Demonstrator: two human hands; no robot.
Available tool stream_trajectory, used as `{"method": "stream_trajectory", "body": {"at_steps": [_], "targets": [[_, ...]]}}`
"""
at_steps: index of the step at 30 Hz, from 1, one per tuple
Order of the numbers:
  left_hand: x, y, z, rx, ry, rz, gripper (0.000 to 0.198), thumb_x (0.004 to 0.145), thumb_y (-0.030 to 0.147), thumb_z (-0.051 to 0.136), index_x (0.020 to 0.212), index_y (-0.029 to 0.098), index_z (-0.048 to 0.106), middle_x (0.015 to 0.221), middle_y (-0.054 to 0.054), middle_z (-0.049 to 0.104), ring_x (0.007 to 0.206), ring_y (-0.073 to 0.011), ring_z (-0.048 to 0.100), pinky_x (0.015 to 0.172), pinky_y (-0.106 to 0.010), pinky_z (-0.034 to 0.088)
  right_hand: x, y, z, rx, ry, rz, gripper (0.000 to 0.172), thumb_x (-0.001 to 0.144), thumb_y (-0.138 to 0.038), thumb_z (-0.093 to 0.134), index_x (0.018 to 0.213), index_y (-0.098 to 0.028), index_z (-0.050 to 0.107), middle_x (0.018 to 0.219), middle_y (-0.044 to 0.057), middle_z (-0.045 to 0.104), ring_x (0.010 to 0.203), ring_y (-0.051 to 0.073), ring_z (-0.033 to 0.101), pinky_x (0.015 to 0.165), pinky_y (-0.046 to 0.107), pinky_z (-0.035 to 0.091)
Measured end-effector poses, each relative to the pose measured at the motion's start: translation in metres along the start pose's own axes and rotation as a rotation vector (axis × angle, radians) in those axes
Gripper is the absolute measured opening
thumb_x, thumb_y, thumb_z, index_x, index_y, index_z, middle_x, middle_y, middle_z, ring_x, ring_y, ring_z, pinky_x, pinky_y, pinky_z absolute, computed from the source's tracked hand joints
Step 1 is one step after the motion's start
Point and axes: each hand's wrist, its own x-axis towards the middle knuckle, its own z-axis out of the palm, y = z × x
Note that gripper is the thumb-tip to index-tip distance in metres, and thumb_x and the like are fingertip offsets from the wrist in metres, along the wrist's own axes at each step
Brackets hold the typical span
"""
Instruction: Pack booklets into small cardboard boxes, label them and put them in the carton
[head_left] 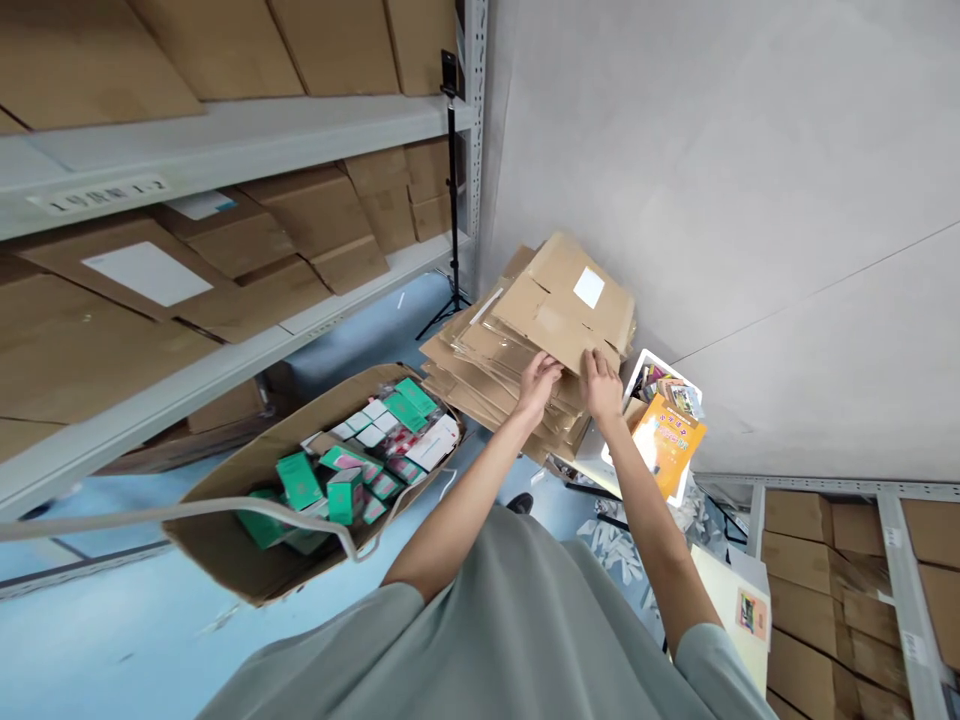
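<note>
A stack of flattened cardboard boxes leans against the wall in front of me. The top flattened cardboard box carries a white label. At its near edge my left hand has its fingers curled closed on the cardboard, their tips partly hidden at the edge. Just to the right, my right hand grips the same edge, fingers bent over the top and thumb out of sight. Beside that hand stands a white bin with an orange book and other printed items.
To the left, a large open carton holds green and white small boxes. Shelving with cartons runs along the left, a black tripod at its end. More shelved cartons stand at right. White scraps lie on the floor.
</note>
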Motion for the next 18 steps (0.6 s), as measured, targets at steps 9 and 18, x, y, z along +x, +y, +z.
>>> {"method": "stream_trajectory", "body": {"at_steps": [9,18], "targets": [[0.032,-0.001,-0.002,0.042,0.252,-0.088,0.024,0.081,0.021,0.080,0.080,0.021,0.057,0.084,-0.003,0.070,0.091,-0.0178,0.074,0.101,-0.042,0.063,0.004,0.024,-0.082,0.045,0.260,0.244,0.051,0.111,-0.037,0.038,0.143,-0.013,0.070,0.106,0.020,0.083,0.086,0.032,0.078,0.081,0.039,0.055],[0.045,0.033,-0.007,0.087,0.320,0.014,0.041,0.083,0.041,0.087,0.084,0.022,0.052,0.076,0.003,0.064,0.067,-0.0107,0.067,0.075,-0.029,0.065,-0.028,0.027,-0.089,0.074,0.492,0.340,0.055,0.113,-0.045,0.038,0.145,-0.015,0.071,0.107,0.017,0.084,0.088,0.032,0.079,0.091,0.041,0.057]]}}
